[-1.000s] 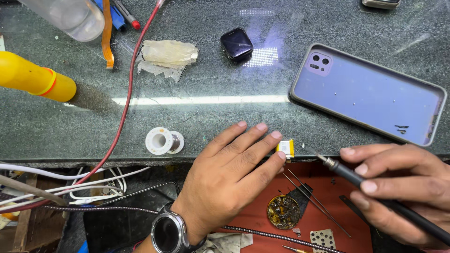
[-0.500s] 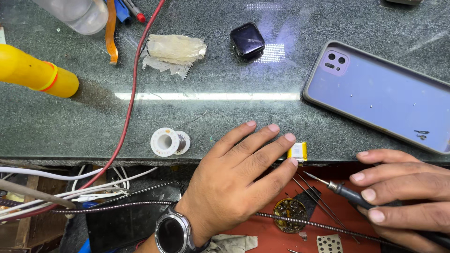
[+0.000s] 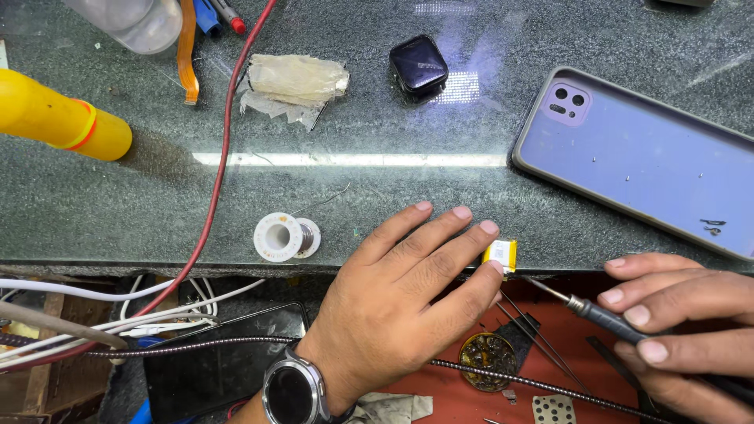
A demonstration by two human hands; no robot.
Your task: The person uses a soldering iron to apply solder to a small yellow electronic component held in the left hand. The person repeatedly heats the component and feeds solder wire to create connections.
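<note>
1. The left hand (image 3: 408, 298) lies flat and open on the near edge of the stone counter (image 3: 393, 118), fingers spread; its fingertips press a small yellow part (image 3: 501, 255) at that edge.
2. The right hand (image 3: 683, 330), at the near right, is closed around a soldering iron (image 3: 620, 326); its tip points left, just beside the yellow part.
3. A solder spool (image 3: 284, 236) sits left of the left hand; a lilac phone (image 3: 636, 157) lies face down at the far right.
</note>
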